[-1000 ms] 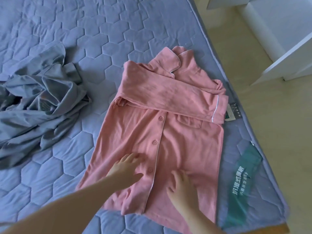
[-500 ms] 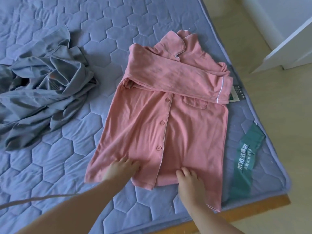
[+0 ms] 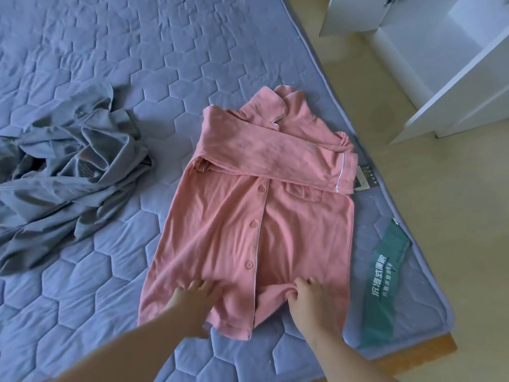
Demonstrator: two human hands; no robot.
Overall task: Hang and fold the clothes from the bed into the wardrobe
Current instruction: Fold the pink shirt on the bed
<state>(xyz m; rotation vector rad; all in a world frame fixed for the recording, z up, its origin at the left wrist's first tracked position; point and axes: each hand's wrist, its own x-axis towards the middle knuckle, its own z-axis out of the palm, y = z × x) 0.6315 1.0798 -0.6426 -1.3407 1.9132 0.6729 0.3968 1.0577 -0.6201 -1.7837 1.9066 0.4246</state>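
A pink button-up pyjama shirt point(image 3: 220, 221) lies front up on the blue quilted mattress point(image 3: 192, 51), one sleeve folded across its chest. My left hand point(image 3: 192, 301) lies on the shirt's lower left panel near the hem, fingers bunching the cloth. My right hand point(image 3: 308, 296) pinches a fold of the lower right panel, thumb and fingers curled into the fabric. A crumpled grey garment point(image 3: 63, 172) sits on the mattress to the left, apart from both hands. The white wardrobe point(image 3: 451, 67) stands open at the top right.
A green printed label point(image 3: 385, 279) lies on the mattress's near right corner. A small tag point(image 3: 363, 179) sits by the folded sleeve cuff. The wooden bed frame point(image 3: 413, 351) shows under the corner. Pale floor point(image 3: 454, 244) runs between bed and wardrobe.
Both hands slid down the shirt toward its hem. The right hand went from lying flat to pinching up a fold of cloth. The view swung, bringing the wardrobe further in.
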